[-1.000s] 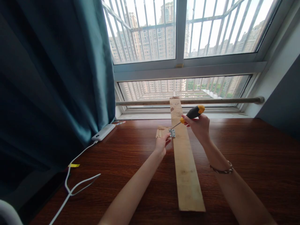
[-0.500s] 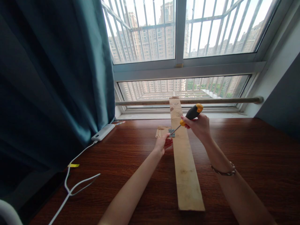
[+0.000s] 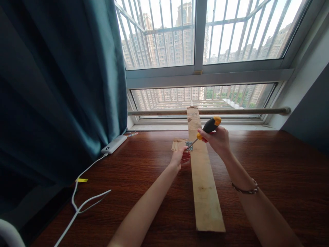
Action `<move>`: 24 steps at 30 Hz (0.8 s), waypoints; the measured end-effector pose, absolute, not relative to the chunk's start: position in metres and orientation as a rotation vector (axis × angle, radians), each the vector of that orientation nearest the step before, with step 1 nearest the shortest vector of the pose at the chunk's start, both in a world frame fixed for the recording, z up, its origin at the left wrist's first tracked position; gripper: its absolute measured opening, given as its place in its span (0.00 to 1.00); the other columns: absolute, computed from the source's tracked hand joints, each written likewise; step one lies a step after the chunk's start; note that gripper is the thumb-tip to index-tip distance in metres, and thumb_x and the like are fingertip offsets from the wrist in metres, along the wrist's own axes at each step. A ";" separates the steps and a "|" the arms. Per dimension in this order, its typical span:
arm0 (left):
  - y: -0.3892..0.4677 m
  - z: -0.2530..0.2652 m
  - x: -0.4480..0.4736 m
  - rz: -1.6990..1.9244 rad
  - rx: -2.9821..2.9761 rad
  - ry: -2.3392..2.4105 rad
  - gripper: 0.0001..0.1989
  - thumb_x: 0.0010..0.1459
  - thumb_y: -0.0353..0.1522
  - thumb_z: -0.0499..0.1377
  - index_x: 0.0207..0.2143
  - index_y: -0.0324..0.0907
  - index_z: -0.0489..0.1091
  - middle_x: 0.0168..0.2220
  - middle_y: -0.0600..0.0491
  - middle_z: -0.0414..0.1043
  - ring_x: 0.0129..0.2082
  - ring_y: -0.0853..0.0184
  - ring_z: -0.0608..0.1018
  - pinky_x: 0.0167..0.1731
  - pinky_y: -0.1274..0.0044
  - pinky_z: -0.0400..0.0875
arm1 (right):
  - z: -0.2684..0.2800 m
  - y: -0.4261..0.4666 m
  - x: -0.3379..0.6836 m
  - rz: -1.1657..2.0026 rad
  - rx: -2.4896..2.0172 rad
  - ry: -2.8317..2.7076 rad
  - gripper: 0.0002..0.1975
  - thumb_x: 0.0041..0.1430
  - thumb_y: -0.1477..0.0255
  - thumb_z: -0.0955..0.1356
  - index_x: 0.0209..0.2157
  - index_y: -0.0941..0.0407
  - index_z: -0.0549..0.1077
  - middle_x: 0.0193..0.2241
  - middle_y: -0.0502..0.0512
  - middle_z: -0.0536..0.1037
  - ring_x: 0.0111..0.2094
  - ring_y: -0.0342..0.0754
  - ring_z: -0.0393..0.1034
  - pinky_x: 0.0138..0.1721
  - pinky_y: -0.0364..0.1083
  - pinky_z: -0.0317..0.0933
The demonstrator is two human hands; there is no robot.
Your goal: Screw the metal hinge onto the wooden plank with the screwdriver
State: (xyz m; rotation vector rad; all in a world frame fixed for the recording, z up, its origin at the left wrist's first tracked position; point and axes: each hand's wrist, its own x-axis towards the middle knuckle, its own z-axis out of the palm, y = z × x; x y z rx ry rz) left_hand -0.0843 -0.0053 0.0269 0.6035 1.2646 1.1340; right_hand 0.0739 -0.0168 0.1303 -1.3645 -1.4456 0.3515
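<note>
A long wooden board [image 3: 205, 185] lies lengthwise, its far end reaching up to the window rail. A small wooden block [image 3: 177, 144] butts against its left side, and a grey metal hinge [image 3: 189, 144] spans the joint. My left hand [image 3: 179, 157] is closed at the block's near edge, thumb beside the hinge and other fingers below, partly hidden. My right hand [image 3: 218, 139] grips a black and yellow screwdriver [image 3: 211, 125] by its handle. The shaft slants down left, its tip at the hinge close to my left thumb. Any screw under the tip is too small to make out.
Everything rests on a dark reddish-brown wooden tabletop [image 3: 144, 161]. At left a white power bank [image 3: 114, 144] with a white cable [image 3: 77, 195] lies by a blue curtain [image 3: 102, 85]. A horizontal rail [image 3: 244, 111] crosses before the barred window.
The screwdriver handle has tilted slightly down and left with my right hand. My left hand keeps its place at the block and hinge. The whole view has shifted a little.
</note>
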 end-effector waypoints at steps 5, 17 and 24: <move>-0.005 0.026 -0.083 1.156 0.621 1.284 0.11 0.44 0.38 0.64 0.25 0.38 0.72 0.25 0.48 0.75 0.23 0.67 0.75 0.25 0.78 0.67 | 0.133 -0.019 0.073 0.338 -1.397 -1.457 0.15 0.43 0.58 0.72 0.18 0.56 0.72 0.17 0.55 0.77 0.25 0.57 0.76 0.28 0.49 0.68; -0.003 0.023 -0.081 1.180 0.729 1.337 0.12 0.47 0.38 0.61 0.24 0.36 0.72 0.22 0.48 0.73 0.21 0.67 0.74 0.24 0.77 0.65 | 0.140 -0.026 0.077 1.057 -1.033 -1.341 0.17 0.33 0.68 0.76 0.27 0.57 0.72 0.26 0.53 0.79 0.21 0.48 0.74 0.18 0.43 0.67; -0.002 0.022 -0.081 1.197 0.818 1.349 0.15 0.49 0.39 0.58 0.17 0.37 0.70 0.17 0.49 0.70 0.17 0.69 0.70 0.22 0.78 0.61 | 0.148 -0.037 0.078 1.052 -1.047 -1.394 0.19 0.33 0.63 0.76 0.27 0.57 0.71 0.24 0.54 0.78 0.24 0.53 0.76 0.26 0.49 0.71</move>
